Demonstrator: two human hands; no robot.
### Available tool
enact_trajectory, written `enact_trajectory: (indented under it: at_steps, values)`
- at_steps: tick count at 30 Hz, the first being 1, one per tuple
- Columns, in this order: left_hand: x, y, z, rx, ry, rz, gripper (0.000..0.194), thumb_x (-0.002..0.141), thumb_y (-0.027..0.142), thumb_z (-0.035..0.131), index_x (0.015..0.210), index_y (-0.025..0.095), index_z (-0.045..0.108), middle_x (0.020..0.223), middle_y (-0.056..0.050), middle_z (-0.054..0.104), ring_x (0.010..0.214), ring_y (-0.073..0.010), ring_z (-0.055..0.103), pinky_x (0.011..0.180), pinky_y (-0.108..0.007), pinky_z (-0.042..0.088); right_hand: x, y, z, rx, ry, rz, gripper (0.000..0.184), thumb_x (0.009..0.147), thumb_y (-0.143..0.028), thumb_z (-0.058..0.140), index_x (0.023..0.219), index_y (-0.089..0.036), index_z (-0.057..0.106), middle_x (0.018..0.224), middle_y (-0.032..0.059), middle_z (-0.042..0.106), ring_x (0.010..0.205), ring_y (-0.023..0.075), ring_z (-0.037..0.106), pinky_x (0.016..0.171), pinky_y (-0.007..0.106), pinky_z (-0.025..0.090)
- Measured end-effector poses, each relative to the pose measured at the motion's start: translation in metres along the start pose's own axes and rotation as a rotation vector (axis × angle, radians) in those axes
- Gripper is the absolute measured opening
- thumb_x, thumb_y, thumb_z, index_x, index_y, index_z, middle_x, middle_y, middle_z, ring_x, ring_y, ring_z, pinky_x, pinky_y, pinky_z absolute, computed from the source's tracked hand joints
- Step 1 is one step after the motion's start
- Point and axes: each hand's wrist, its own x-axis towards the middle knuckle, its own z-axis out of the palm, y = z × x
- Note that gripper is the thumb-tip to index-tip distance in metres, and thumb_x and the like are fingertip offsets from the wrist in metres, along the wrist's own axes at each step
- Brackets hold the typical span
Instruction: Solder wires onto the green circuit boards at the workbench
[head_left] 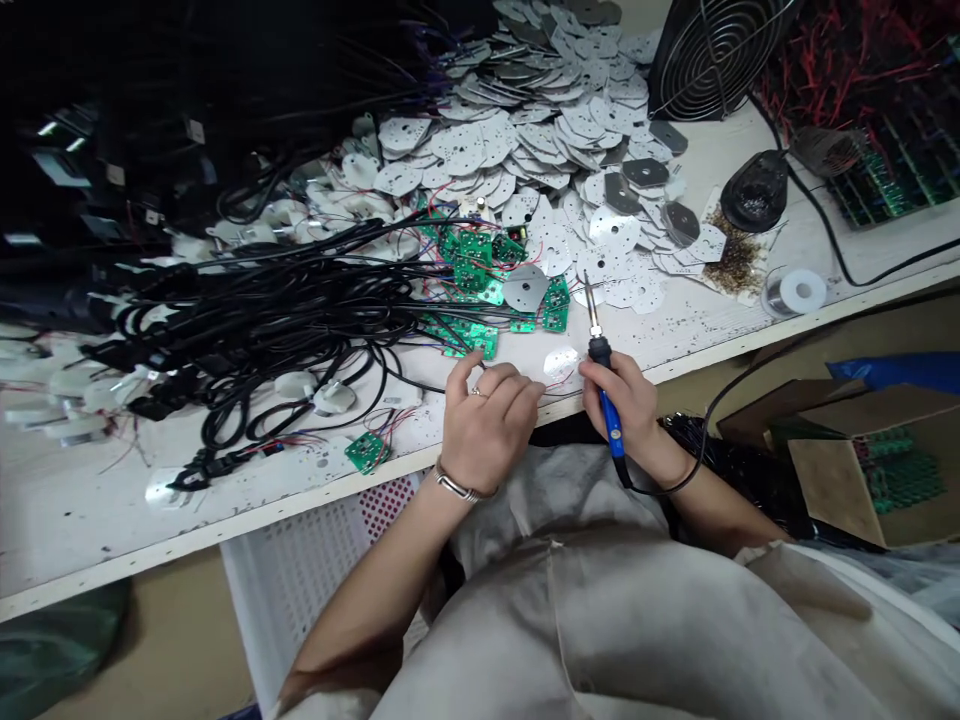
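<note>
1. Along the front edge of the bench (90, 525), the right hand (619, 400) pinches a blue-handled soldering iron (611, 430) between thumb and fingers, its tip pointing up and away.
2. The left hand (487, 425) curls just beside green circuit boards (469, 335); whether it grips anything, I cannot tell.
3. Between the hands lies a white perforated disc (561, 365).
</note>
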Motion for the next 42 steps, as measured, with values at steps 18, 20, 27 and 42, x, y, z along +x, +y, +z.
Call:
enact_trajectory:
  at_steps: [18,20,27,42]
  values:
    - [0.016,0.006,0.01,0.041,0.03,-0.031,0.003,0.091,0.023,0.062,0.089,0.021,0.064,0.075,0.0,0.069,0.074,-0.0194,0.065,0.096,-0.045,0.036,0.014,0.102,-0.073,-0.068,0.62,0.728,0.038,0.093,-0.048,0.047,0.101,-0.015,0.064,0.053,-0.0062,0.055,0.042,0.0104,0.058,0.048,0.023,0.05]
    - [0.014,0.01,0.006,0.001,0.007,-0.048,0.003,0.092,0.021,0.06,0.092,0.021,0.063,0.084,-0.001,0.072,0.079,-0.02,0.067,0.101,-0.047,0.033,0.017,0.102,-0.069,-0.067,0.623,0.739,0.039,0.092,-0.049,0.047,0.103,-0.015,0.064,0.054,-0.0057,0.057,0.043,0.0102,0.059,0.049,0.022,0.051]
    - [0.013,0.013,0.009,0.045,0.001,-0.069,0.007,0.09,0.022,0.06,0.085,0.019,0.064,0.067,0.001,0.065,0.066,-0.0189,0.061,0.084,-0.041,0.038,0.022,0.102,-0.068,-0.091,0.614,0.731,0.038,0.091,-0.047,0.049,0.099,-0.015,0.066,0.052,-0.005,0.059,0.042,0.0102,0.058,0.049,0.023,0.052]
    - [0.013,0.011,0.025,0.048,0.089,-0.124,0.004,0.087,0.019,0.061,0.083,0.021,0.063,0.09,-0.001,0.074,0.085,-0.0199,0.068,0.099,-0.046,0.032,0.02,0.098,-0.072,0.126,0.67,0.745,0.035,0.089,-0.046,0.054,0.1,-0.016,0.067,0.052,-0.0065,0.059,0.04,0.0109,0.059,0.042,0.023,0.05]
